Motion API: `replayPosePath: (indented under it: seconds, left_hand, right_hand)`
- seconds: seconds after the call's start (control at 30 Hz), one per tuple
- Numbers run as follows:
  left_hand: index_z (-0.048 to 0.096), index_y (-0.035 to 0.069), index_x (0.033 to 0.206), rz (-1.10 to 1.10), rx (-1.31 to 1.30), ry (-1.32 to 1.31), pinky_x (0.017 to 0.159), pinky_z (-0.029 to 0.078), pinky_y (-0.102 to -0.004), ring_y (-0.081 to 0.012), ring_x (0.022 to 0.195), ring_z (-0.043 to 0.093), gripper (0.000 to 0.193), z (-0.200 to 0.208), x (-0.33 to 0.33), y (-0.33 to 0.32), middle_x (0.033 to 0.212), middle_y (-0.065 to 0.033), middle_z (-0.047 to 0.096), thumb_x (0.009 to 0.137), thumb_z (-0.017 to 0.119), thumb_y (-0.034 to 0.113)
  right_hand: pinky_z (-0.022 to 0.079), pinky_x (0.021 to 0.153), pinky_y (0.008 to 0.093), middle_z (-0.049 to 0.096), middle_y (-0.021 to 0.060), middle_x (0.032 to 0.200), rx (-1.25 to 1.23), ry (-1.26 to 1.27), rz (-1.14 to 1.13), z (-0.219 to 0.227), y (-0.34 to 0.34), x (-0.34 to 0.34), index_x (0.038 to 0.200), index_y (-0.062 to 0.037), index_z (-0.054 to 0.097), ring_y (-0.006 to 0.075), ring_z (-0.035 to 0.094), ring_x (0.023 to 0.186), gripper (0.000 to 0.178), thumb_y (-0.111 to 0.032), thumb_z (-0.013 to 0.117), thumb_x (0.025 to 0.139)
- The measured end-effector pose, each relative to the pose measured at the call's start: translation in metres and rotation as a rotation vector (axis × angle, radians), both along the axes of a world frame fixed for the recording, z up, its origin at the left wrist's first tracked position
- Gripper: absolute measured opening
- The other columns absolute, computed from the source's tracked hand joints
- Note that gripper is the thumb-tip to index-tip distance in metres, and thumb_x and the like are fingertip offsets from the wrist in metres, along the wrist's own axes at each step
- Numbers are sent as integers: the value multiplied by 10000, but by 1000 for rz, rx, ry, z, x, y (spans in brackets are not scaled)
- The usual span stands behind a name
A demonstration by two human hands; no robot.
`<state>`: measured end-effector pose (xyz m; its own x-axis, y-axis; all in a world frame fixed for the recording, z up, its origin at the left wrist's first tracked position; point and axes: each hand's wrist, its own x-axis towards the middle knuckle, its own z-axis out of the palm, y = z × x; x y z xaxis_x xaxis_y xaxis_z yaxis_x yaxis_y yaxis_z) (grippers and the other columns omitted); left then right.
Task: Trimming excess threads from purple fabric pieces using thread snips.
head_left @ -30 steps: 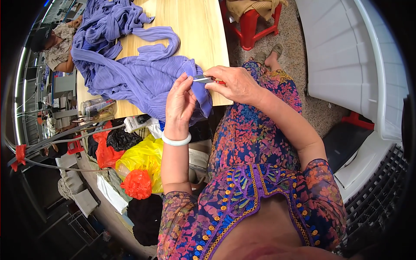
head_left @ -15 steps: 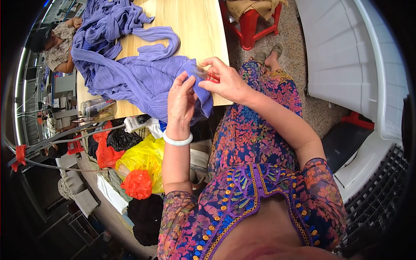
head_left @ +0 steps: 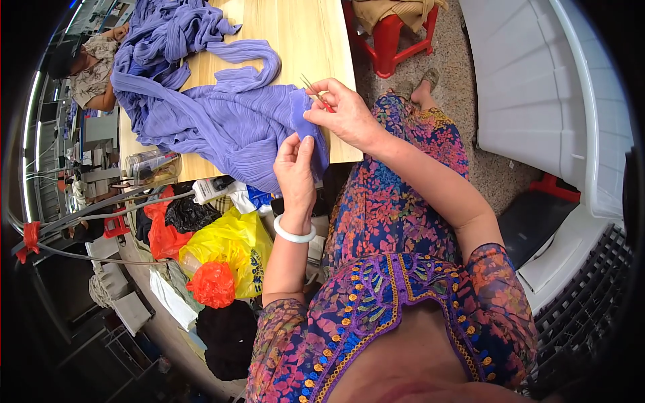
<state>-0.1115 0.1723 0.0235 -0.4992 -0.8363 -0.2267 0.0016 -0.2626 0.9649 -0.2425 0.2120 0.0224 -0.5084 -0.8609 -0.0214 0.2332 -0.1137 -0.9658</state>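
Observation:
A pleated purple garment lies spread over the wooden table, one edge of it hanging over the near corner. My left hand is closed on that edge, thumb and fingers pinching the fabric. Just above it, my right hand holds small thread snips with red on the handle. Their two thin blades stand apart and point up and to the left, over the border of the garment.
A clear jar lies at the table's left edge. Below are a white power strip and yellow and red plastic bags. A red stool stands beyond; white bins line the right. Another person sits far left.
My left hand has slid down and right along the garment's edge. The snips have turned, so their blades now point up and left, apart from my left fingers.

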Motion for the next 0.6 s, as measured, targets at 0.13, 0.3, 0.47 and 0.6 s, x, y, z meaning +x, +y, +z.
replayPosePath:
  seconds: [0.13,0.3,0.47,0.6]
  left_hand:
    - [530,10,988,-7,185,213,704,471,-222,-104,775,577,158,0,3,-15,891,-51,602,836,529,54]
    - [521,19,965,-4,369,281,716,469,-222,-109,784,568,133,17,1,-20,887,-42,585,835,530,45]
    - [502,18,967,-3,435,353,758,475,-260,-145,831,574,131,18,2,-25,923,-78,582,839,516,45]
    - [505,25,951,3,428,356,755,477,-257,-145,822,577,115,17,1,-26,905,-79,584,839,518,45]
  right_hand:
    - [415,692,212,531,24,768,30,111,-30,0,2,-2,1034,5,461,74,494,726,331,-121,614,769]
    - [455,677,273,581,120,857,156,437,-102,-1,23,-5,1024,-9,464,154,572,762,323,-207,591,802]
    - [469,615,308,580,117,824,-4,755,-118,6,40,1,975,-27,500,229,600,711,297,-180,628,755]
    - [475,603,313,583,118,831,-13,880,-128,6,42,2,964,-34,513,240,602,699,300,-171,645,732]
